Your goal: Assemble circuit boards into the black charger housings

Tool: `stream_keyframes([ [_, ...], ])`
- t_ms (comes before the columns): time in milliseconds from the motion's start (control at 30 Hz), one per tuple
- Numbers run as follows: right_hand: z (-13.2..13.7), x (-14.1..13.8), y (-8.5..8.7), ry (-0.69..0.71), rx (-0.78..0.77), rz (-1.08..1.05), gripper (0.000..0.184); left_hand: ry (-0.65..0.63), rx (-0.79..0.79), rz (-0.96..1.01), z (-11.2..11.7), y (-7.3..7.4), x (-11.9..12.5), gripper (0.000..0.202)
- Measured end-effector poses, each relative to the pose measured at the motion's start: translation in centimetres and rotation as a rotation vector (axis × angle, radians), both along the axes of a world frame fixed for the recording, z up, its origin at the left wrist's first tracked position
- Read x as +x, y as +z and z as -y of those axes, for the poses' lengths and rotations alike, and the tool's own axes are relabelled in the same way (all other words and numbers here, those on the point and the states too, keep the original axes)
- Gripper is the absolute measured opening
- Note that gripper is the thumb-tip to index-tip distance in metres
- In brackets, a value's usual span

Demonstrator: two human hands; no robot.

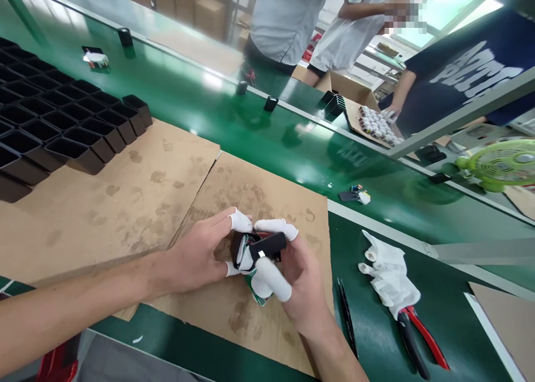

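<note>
At lower centre, your left hand (193,255) grips the black case (237,246), your right hand (304,282) the black block (271,245); align them gently.

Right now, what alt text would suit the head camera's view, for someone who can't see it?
A person's left hand and right hand, in white finger cots, hold a small black assembly over stained brown cardboard. Rows of open-topped black cases stand at left; black tweezers, a white glove and red-and-black pliers lie at right, with other people beyond.
</note>
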State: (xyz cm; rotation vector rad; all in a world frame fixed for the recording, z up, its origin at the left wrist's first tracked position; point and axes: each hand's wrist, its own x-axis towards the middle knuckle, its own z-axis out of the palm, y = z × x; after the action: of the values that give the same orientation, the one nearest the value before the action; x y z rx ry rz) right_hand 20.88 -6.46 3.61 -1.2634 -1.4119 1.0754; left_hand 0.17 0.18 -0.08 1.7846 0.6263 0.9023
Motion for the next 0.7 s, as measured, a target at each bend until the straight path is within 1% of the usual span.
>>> stream_keyframes([
  [67,-0.2,0.0,-0.4,-0.092,0.006,-0.041,0.034,0.041,0.034,0.012,0.0,-0.2,0.0,0.041],
  [133,-0.2,0.0,-0.7,-0.14,0.021,-0.041,0.033,0.079,0.042,0.021,0.0,-0.6,-0.1,0.046],
  [233,0.2,0.0,-0.8,-0.181,0.105,0.066,0.033,0.101,0.052,0.035,-0.1,-1.0,-0.2,0.054],
  [300,0.7,0.0,-1.0,-0.215,0.251,0.188,0.033,0.112,0.047,0.04,-0.1,-1.1,-0.3,0.054],
  [367,1.0,-0.1,-1.2,-0.292,0.445,0.28,0.038,0.116,0.037,0.055,-0.2,-1.1,-0.3,0.052],
  [467,0.9,-0.3,-1.1,-0.434,0.662,0.303,0.038,0.106,0.022,0.092,-0.3,-1.1,-0.2,0.051],
  [533,0.7,-0.1,0.0,-0.492,0.766,0.259,0.026,0.113,0.024,0.104,-0.5,-1.2,0.0,0.051],
  [600,1.0,0.7,2.1,-0.522,0.879,0.188,0.01,0.137,0.056,0.099,-0.7,-1.4,0.1,0.052],
  [633,1.7,1.4,3.5,-0.527,0.907,0.17,0.015,0.15,0.079,0.093,-0.8,-1.5,0.2,0.052],
  [667,2.6,2.1,4.9,-0.528,0.928,0.154,0.025,0.161,0.1,0.086,-0.9,-1.6,0.2,0.052],
  [700,4.0,3.0,6.3,-0.435,0.794,0.241,0.031,0.172,0.117,0.078,-1.0,-1.6,0.2,0.052],
])
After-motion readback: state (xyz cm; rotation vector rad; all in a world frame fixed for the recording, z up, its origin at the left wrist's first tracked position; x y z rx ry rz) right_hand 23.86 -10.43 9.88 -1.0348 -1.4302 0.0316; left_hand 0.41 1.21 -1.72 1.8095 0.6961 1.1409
